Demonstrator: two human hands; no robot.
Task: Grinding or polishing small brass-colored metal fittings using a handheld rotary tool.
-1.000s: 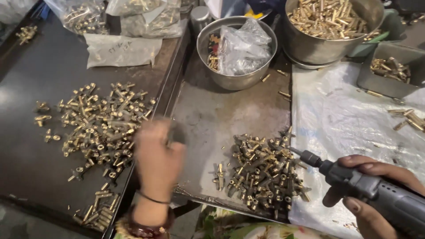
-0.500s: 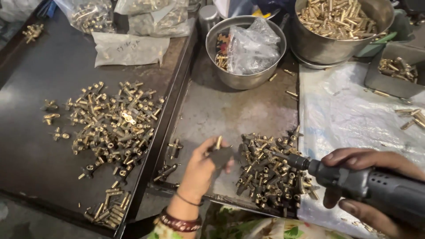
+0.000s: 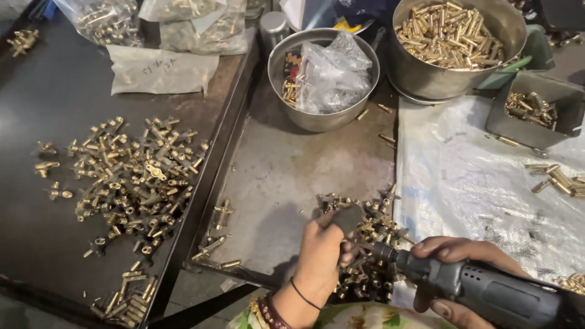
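Pinching a brass fitting (image 3: 348, 218) above the pile of brass fittings (image 3: 365, 244) at the tray's near edge, the left hand (image 3: 321, 256) meets the rotary tool (image 3: 481, 289), gripped by the right hand (image 3: 463, 274).

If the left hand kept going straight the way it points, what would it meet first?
The left hand points up-frame at the brass pile it already touches; beyond that, probably bare tray, then the steel bowl.

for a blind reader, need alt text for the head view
A left hand pinches a small brass fitting against the tip of a grey handheld rotary tool gripped by the right hand, above a pile of brass fittings on a grey metal tray.
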